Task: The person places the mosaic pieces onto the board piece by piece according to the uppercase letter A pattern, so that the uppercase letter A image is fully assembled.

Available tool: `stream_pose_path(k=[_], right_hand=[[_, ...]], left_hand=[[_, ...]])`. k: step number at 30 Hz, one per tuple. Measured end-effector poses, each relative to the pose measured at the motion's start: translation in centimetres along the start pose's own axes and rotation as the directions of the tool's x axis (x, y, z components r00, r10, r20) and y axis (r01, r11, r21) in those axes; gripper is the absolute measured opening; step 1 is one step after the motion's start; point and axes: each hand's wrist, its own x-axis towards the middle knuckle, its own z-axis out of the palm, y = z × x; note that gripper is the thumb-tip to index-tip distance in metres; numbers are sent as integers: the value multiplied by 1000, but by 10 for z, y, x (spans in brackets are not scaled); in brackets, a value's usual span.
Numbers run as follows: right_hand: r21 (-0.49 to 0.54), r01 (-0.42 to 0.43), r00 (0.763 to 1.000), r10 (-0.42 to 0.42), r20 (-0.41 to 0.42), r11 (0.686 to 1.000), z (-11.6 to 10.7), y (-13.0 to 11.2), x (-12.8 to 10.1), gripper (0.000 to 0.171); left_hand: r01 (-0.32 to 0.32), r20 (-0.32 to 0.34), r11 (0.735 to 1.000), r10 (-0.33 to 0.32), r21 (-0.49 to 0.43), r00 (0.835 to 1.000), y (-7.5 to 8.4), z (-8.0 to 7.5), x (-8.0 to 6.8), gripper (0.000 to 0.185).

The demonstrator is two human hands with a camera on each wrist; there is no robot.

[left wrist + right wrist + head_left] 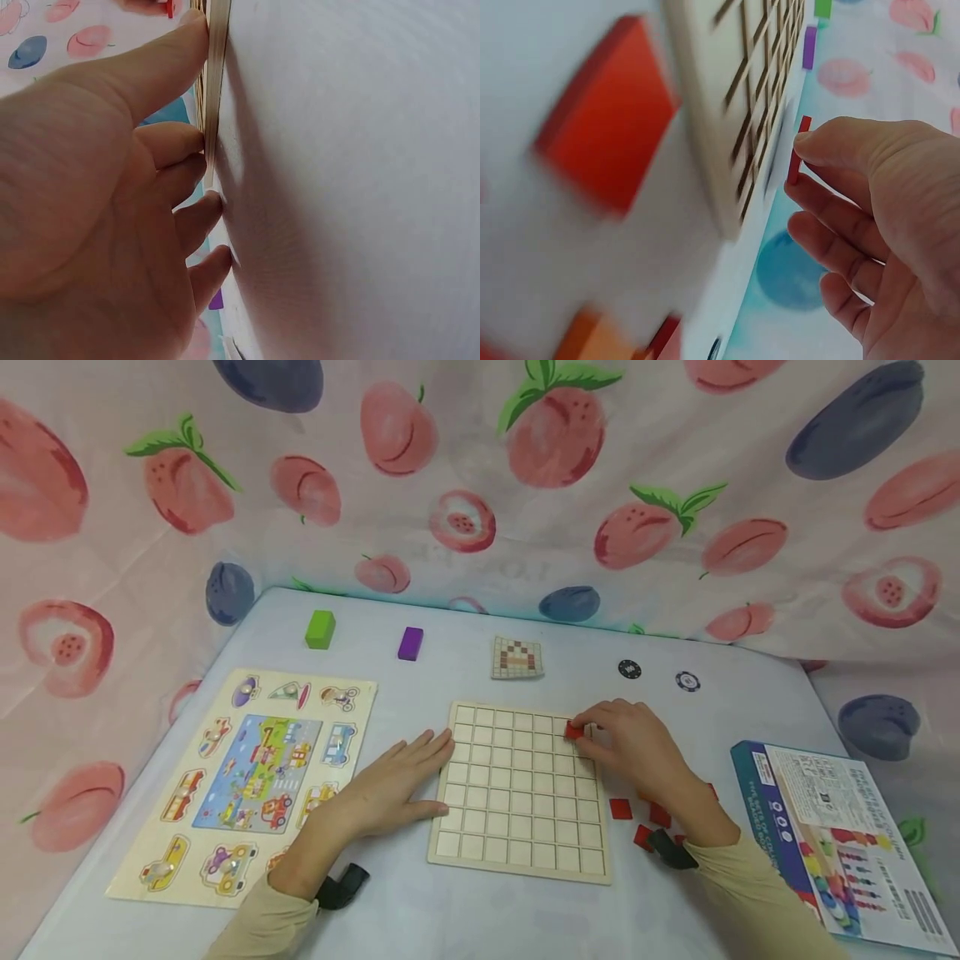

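A wooden grid board point(519, 793) is laid flat near the middle of a pale table point(465, 910), with bare table left open in front of it and behind it. The left hand point(397, 781) is spread flat with straight fingers, and its fingertips point(196, 22) are pressed against the board's left edge; nothing is gripped by it. A small red tile point(573, 732) is pinched between the thumb and fingers of the right hand point(637, 747) and is held over the cells of the board's upper right corner; whether it is seated in a cell cannot be told. All other cells of the board are seen unfilled. More loose red tiles point(621, 808) are scattered on the table just beside the board's right edge, under the right forearm. A blue box point(832, 839) is lying near the table's right edge, and a vehicle puzzle board point(247, 781) is lying to the left, apart from the left hand. Towards the back, a green block point(320, 629), a purple block point(410, 643), a small pattern card point(517, 657) and two dark chips point(630, 669) are set well apart from the board.
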Motion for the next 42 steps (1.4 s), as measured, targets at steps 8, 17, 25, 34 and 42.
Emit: stream_pose_path(k=[8, 17, 25, 34, 42], right_hand=[[-3, 112, 993, -112, 20, 994, 11, -22, 30, 21], [-26, 132, 990, -130, 62, 991, 21, -33, 45, 22], [-25, 163, 985, -162, 53, 986, 25, -35, 51, 21], [24, 185, 981, -186, 61, 982, 24, -27, 47, 21], [19, 51, 996, -52, 69, 999, 12, 0, 27, 27]], left_hand=[[21, 11, 1000, -21, 5, 1000, 0, 0, 1, 85], [18, 10, 999, -19, 37, 1000, 0, 1, 2, 86], [21, 5, 999, -21, 44, 1000, -1, 1, 1, 86], [12, 2, 999, -13, 40, 1000, 1, 1, 3, 86], [20, 8, 998, -21, 54, 1000, -2, 1, 2, 86]])
